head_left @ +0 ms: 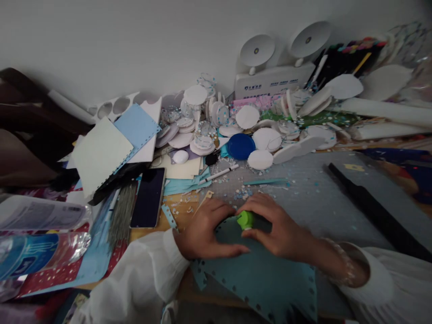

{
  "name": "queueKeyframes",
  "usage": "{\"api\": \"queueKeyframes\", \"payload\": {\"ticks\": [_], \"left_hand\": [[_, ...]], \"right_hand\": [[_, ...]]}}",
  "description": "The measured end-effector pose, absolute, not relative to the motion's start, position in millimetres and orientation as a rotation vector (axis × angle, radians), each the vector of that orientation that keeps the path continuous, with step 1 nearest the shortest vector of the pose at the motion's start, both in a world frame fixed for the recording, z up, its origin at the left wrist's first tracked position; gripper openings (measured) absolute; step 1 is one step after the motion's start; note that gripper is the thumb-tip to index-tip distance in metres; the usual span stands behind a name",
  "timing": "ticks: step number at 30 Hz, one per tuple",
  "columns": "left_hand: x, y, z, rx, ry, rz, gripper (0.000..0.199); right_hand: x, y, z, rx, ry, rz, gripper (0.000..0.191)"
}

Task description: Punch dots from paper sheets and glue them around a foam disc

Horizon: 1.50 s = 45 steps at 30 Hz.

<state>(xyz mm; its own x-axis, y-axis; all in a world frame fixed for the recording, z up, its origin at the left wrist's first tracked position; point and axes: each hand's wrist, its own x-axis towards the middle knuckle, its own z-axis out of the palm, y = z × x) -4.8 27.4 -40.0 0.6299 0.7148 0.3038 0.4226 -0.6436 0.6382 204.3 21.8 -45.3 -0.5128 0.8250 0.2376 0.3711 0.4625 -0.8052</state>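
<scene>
My right hand point(275, 229) grips a small lime-green hole punch point(245, 220) between thumb and fingers, at the far edge of a teal sheet of paper point(259, 270). Round holes run along the sheet's edges. My left hand point(212, 231) holds the sheet at its left side, the thumb stretched across the top and the fingers bent near the punch. Those fingertips are partly hidden. Beneath the sheet lies a grey mat point(303, 189) sprinkled with paper bits.
Behind my hands are piled white foam discs point(248, 117) and a blue lid point(240, 146). A phone point(147, 197), wire stems point(123, 216) and a plastic bottle point(43, 252) lie left. A long black object point(374, 207) lies right. A twin-headed lamp point(275, 81) stands against the wall.
</scene>
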Motion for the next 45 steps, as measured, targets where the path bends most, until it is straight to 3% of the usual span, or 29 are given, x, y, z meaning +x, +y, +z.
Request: {"api": "queueKeyframes", "payload": {"ticks": [6,13,17,21,39,43,45], "left_hand": [[-2,25,-46,2.379,0.848,0.810,0.039],[-4,28,-42,2.418,0.839,0.840,0.044],[-6,28,-42,2.382,0.876,0.785,0.028],[-8,27,-44,2.354,0.912,0.813,0.026],[-9,26,-37,2.205,0.899,0.842,0.029],[-5,26,-40,2.238,0.921,0.893,0.053],[-3,25,-41,2.265,0.927,0.912,0.051]], "right_hand": [[198,19,-49,-0.944,-2.083,0.915,0.019],[199,20,-45,-0.972,-2.050,0.941,0.018],[201,22,-42,-0.987,-2.067,0.949,0.016],[203,21,-41,-1.002,-2.097,0.952,0.021],[205,22,-42,-1.014,-2.129,0.824,0.020],[204,22,-41,-0.979,-2.133,0.815,0.019],[203,22,-42,-0.956,-2.132,0.797,0.021]]}}
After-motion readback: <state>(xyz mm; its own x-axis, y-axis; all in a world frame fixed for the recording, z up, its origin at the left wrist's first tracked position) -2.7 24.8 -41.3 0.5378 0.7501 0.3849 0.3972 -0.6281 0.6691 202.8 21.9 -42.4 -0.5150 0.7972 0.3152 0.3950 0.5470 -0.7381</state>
